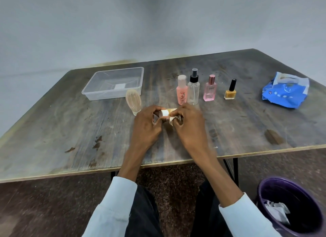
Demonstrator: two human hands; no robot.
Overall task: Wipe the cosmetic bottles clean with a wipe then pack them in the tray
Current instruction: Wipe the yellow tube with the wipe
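small bottle (166, 112) mostly hidden by both hands, wipe (173, 119) barely showing, purple bin (289, 206) cut by frame edge

A worn wooden table (70, 123) with dark scuffs and a pale edge fills the middle of the view, standing on thin black metal legs (235, 171) over a speckled brown floor (35, 206). Behind the table rises a plain grey-white wall (123, 25), stained yellowish where it meets the tabletop's far edge. At the lower right, on the floor beside the table, sits a dark purple waste bin (264, 198) with crumpled white scraps (276, 210) lying inside it.
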